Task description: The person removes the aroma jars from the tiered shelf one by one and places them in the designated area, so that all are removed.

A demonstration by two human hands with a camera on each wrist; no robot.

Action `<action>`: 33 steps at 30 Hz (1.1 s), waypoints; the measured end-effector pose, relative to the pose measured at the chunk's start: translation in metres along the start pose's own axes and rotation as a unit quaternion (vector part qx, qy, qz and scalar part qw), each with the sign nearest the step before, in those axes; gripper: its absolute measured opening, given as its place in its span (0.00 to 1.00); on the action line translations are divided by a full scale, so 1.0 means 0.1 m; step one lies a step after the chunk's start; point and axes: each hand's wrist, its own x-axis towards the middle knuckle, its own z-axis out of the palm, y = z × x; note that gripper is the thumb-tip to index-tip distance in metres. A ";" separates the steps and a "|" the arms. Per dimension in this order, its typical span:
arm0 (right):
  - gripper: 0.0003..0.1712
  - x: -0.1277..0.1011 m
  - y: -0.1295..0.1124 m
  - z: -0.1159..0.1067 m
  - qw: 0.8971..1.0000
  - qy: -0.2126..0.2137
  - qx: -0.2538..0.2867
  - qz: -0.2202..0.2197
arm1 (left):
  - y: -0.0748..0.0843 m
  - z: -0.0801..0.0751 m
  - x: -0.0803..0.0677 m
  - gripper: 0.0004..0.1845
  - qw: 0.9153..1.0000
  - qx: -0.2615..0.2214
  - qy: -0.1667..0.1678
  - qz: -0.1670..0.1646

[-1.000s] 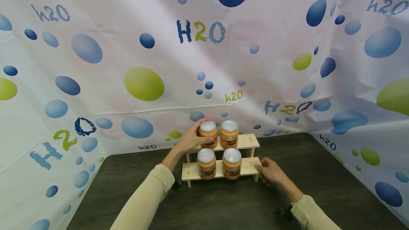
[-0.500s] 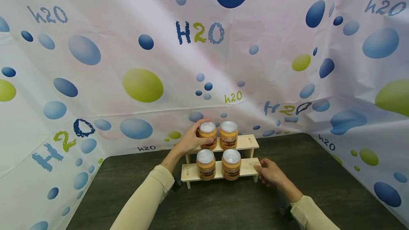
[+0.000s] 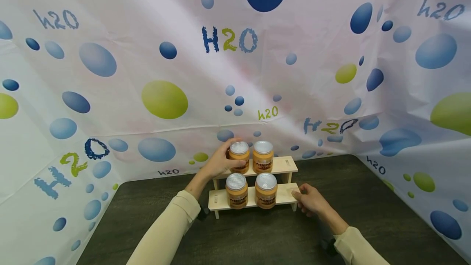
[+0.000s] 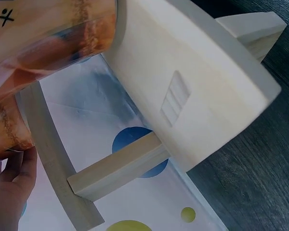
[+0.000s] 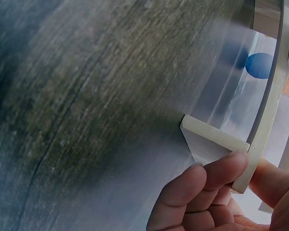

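Observation:
A two-step wooden rack holds orange jars with silvery lids, two on each step. My left hand grips the back-left jar, thumb across its front and fingers behind it. To its right stands the back-right jar. On the lower step are the front-left jar and the front-right jar, both upright. My right hand pinches the right end of the lower step, thumb on top. In the right wrist view its fingers curl under the board beside a short leg.
The rack stands on a dark wood-grain table. Behind and at both sides hangs a white sheet printed with blue and green dots and H2O lettering, close behind the upper step.
The head view has shifted slightly, so the whole scene sits a little lower. Both hands keep the same hold on the jar and the rack.

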 end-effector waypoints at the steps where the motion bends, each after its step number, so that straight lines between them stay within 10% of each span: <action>1: 0.14 0.00 0.00 0.00 1.000 0.000 0.001 -0.001 | 0.00 0.00 0.00 0.41 1.000 0.001 0.000 0.000; 33: 0.14 0.00 -0.01 0.01 1.000 0.003 0.005 0.000 | 0.15 -0.13 -0.01 0.42 1.000 0.002 0.018 -0.013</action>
